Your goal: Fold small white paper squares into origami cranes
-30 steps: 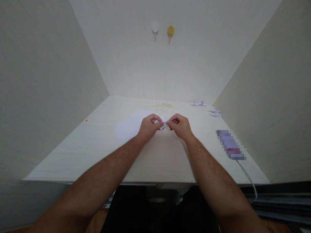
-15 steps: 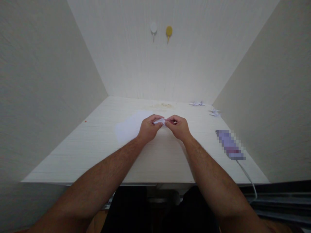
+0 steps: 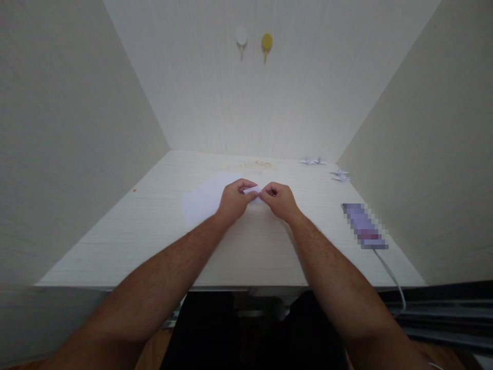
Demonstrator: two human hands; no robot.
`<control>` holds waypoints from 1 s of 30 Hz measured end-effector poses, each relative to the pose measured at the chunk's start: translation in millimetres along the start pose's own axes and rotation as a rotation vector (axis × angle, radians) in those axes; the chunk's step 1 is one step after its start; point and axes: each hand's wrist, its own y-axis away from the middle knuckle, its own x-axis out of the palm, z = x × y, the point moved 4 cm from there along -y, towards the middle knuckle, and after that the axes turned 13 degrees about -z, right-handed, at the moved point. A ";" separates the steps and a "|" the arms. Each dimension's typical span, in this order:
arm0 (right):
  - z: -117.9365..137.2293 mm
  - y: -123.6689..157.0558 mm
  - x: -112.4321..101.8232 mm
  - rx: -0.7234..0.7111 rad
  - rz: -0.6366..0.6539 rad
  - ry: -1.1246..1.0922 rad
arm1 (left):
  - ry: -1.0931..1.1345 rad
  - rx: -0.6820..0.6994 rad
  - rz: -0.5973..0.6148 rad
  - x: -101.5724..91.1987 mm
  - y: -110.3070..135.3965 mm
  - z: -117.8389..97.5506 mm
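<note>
Between my two hands is a small folded piece of white paper [image 3: 252,190], held just above the pale tabletop [image 3: 246,252]. My left hand [image 3: 235,200] pinches its left side between thumb and fingers. On the right edge, the thumb and fingertips of my right hand [image 3: 280,199] are closed, close against the left thumb. Fingers cover much of the paper, so its exact folded shape is hard to make out. White paper sheets [image 3: 202,199] lie flat on the table beside and partly behind my left hand.
Several folded paper cranes [image 3: 341,176] stand at the back right, by the wall. A pixelated phone-like slab [image 3: 362,226] with a white cable [image 3: 393,277] lies at the right. White [image 3: 241,37] and yellow [image 3: 267,42] hooks are on the back wall. Walls enclose the table on three sides.
The view has tilted slightly, so everything sits a little higher. Both hands stay on the folded paper; the fingers have shifted a little, with the thumbs still close together.
</note>
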 end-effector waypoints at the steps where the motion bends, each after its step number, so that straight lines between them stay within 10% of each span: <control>1: -0.3 0.2 0.2 0.007 -0.001 -0.008 | 0.023 -0.027 0.000 0.5 0.2 1.3; 21: -2.8 2.4 1.3 0.081 0.073 -0.099 | 0.169 -0.176 -0.168 -4.6 -5.8 9.4; 30: -4.0 1.6 1.0 0.185 -0.003 -0.299 | 0.383 -0.317 0.016 6.5 2.9 9.3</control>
